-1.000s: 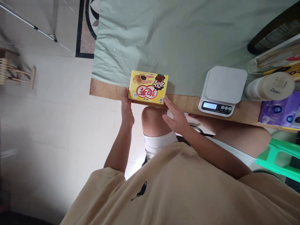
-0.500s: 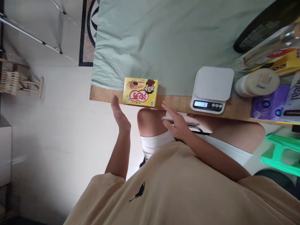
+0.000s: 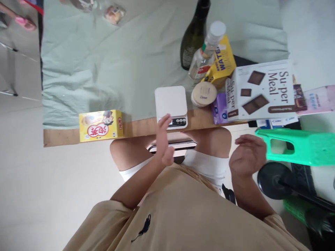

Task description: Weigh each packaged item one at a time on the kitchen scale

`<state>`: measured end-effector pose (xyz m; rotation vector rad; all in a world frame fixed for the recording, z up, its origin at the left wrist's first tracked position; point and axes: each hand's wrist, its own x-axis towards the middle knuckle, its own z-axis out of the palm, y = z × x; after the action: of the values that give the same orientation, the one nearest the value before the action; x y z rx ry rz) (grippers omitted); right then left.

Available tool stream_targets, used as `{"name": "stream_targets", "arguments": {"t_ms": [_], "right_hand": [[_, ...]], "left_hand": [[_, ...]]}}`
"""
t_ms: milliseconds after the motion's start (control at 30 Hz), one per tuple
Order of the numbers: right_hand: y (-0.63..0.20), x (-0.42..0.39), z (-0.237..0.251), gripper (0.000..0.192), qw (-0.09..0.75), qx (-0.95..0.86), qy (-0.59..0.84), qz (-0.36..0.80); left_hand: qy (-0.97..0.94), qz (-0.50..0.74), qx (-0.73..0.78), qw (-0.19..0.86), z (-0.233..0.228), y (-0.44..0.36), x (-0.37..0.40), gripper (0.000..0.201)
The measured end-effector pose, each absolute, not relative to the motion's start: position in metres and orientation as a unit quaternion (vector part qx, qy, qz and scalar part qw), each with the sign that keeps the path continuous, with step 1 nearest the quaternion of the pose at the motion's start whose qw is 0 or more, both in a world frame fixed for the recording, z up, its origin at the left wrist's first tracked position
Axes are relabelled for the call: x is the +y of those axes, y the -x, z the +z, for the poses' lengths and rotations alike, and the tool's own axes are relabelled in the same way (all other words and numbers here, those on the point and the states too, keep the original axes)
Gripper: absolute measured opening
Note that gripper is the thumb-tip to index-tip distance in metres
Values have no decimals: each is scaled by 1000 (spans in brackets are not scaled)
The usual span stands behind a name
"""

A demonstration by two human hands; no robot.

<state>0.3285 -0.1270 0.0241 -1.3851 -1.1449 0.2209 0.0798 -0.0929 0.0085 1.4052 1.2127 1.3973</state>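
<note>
A yellow snack box [image 3: 101, 125] with red lettering lies at the table's near left edge, untouched. My left hand [image 3: 163, 141] is raised flat, fingers apart, just in front of a small white kitchen scale [image 3: 171, 105] and holds nothing. My right hand [image 3: 247, 154] hovers off the table's edge, loosely curled and empty, below a large white "Su-per Meal" box [image 3: 261, 90] and beside a green plastic stool [image 3: 295, 147].
A pale green cloth [image 3: 104, 62] covers the table. Behind the scale stand a dark bottle [image 3: 194, 35], a clear water bottle [image 3: 206, 50], a yellow carton [image 3: 222, 62], a round white lid [image 3: 204, 93] and a purple pack [image 3: 219, 108]. A black fan base [image 3: 274, 179] sits on the floor.
Both hands have let go of the yellow box and moved right. The view swung right, so the box now lies far left and the big white box appears.
</note>
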Motion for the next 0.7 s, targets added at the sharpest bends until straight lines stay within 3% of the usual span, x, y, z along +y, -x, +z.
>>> {"name": "stream_targets", "arguments": {"t_ms": [67, 167, 300, 433, 700], "right_hand": [[-355, -114, 33, 26, 664, -451, 596, 6], [-392, -96, 44, 22, 695, -391, 598, -75], [-434, -80, 37, 51, 644, -441, 623, 45], [-461, -65, 11, 78, 638, -553, 526, 106], [-450, -54, 4, 52, 693, -528, 487, 68]], "left_hand": [[-634, 526, 395, 406, 15, -124, -83, 75], [-676, 492, 327, 441, 20, -181, -70, 74], [-667, 422, 328, 519, 19, -229, -59, 88], [-658, 353, 344, 569, 20, -243, -54, 98], [-657, 329, 333, 591, 25, -255, -54, 117]]}}
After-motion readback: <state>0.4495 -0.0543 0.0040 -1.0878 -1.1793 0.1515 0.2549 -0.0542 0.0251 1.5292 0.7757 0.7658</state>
